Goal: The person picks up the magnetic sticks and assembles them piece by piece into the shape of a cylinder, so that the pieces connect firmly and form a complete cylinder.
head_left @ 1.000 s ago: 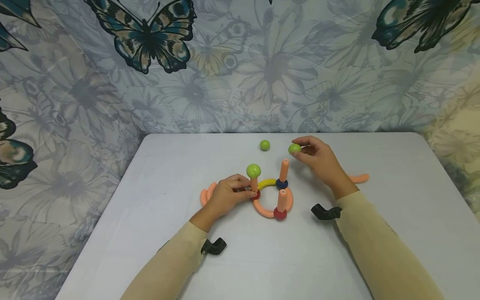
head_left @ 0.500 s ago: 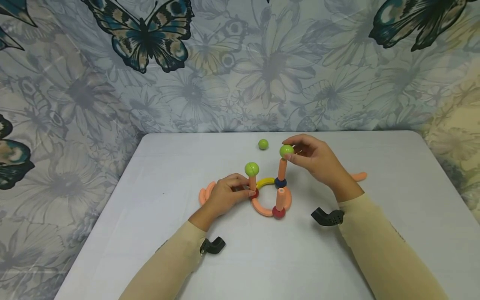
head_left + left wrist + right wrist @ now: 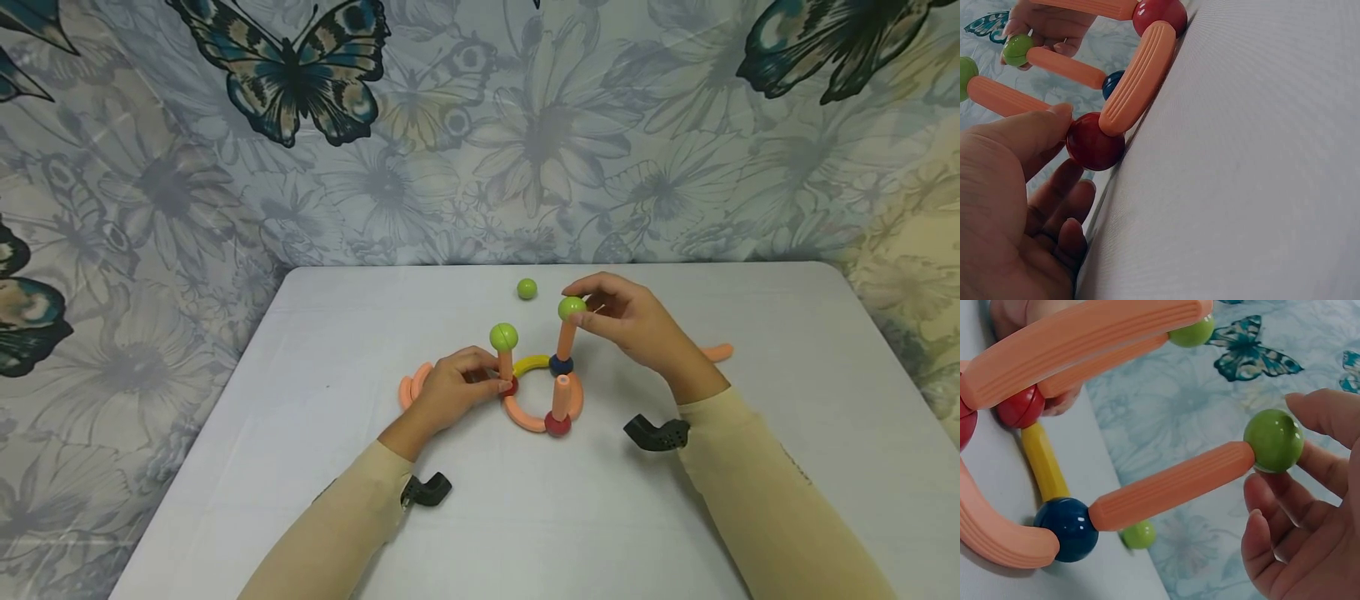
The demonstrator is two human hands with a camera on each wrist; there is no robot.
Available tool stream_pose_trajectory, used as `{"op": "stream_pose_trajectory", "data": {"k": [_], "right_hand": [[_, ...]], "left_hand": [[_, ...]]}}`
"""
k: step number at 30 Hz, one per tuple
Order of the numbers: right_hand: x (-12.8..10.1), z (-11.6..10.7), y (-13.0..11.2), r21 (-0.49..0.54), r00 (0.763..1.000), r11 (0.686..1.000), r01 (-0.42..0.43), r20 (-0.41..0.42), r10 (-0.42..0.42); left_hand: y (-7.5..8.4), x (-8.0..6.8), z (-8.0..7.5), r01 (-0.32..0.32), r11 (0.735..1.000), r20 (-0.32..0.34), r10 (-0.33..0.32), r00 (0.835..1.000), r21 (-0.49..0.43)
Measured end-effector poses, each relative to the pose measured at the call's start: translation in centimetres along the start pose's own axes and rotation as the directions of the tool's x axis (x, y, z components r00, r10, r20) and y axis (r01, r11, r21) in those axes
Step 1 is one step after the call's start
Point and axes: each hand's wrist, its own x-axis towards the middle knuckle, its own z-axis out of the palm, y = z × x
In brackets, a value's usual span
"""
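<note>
A ring of curved orange pieces and one yellow piece lies on the white table, joined by balls. Three orange posts stand on it. My left hand pinches the red ball under the left post, which carries a green ball. My right hand pinches another green ball that sits on top of the far post; this post stands on the blue ball. The near post rises bare from a second red ball.
A loose green ball lies behind the ring. Curved orange pieces rest left of my left hand, and another orange piece shows behind my right wrist. A butterfly-print cloth hangs behind the table.
My right hand carried the green ball left and down onto the top of the far post. My left hand stayed at the left post's base.
</note>
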Motion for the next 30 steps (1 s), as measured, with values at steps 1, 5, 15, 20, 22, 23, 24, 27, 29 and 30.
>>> {"op": "stream_pose_trajectory", "data": {"k": [1, 5, 15, 20, 22, 23, 24, 27, 29, 30], "right_hand": [[0.0, 0.0, 0.0, 0.002, 1.000, 1.000, -0.005, 0.000, 0.005], [0.1, 0.1, 0.2, 0.002, 1.000, 1.000, -0.015, -0.006, 0.015], [0.2, 0.0, 0.6, 0.025, 1.000, 0.999, -0.021, -0.007, 0.021], [0.2, -0.1, 0.8, 0.027, 1.000, 0.999, -0.019, -0.012, 0.019], [0.2, -0.1, 1.0, 0.027, 1.000, 0.999, -0.022, -0.019, 0.022], [0.2, -0.1, 1.1, 0.026, 0.999, 0.999, -0.024, -0.024, 0.025], [0.2, -0.2, 1.3, 0.023, 0.999, 0.999, -0.029, -0.031, 0.030], [0.3, -0.3, 2.0, 0.034, 0.997, 0.998, -0.053, -0.058, 0.055], [0.3, -0.3, 2.5, 0.052, 0.994, 0.996, -0.072, -0.081, 0.076], [0.4, -0.3, 2.8, 0.065, 0.992, 0.995, -0.081, -0.093, 0.087]], "left_hand": [[0.0, 0.0, 0.0, 0.002, 1.000, 0.000, -0.002, 1.000, -0.003], [-0.1, 0.0, 0.0, 0.009, 1.000, -0.001, -0.009, 1.000, -0.011], [-0.1, 0.1, 0.0, 0.004, 1.000, -0.003, -0.004, 1.000, -0.007], [-0.1, 0.1, -0.1, 0.009, 1.000, 0.002, -0.009, 1.000, -0.009], [-0.1, 0.1, -0.1, 0.010, 1.000, 0.001, -0.010, 1.000, -0.012], [-0.1, 0.1, 0.0, 0.009, 1.000, 0.001, -0.009, 1.000, -0.011], [-0.2, 0.0, 0.0, 0.009, 1.000, 0.000, -0.009, 1.000, -0.012], [-0.2, 0.0, 0.0, 0.004, 1.000, -0.003, -0.004, 1.000, -0.013], [-0.2, -0.1, 0.0, -0.001, 1.000, -0.002, 0.001, 1.000, -0.018], [-0.2, -0.1, 0.0, -0.002, 1.000, -0.002, 0.002, 1.000, -0.021]]}}
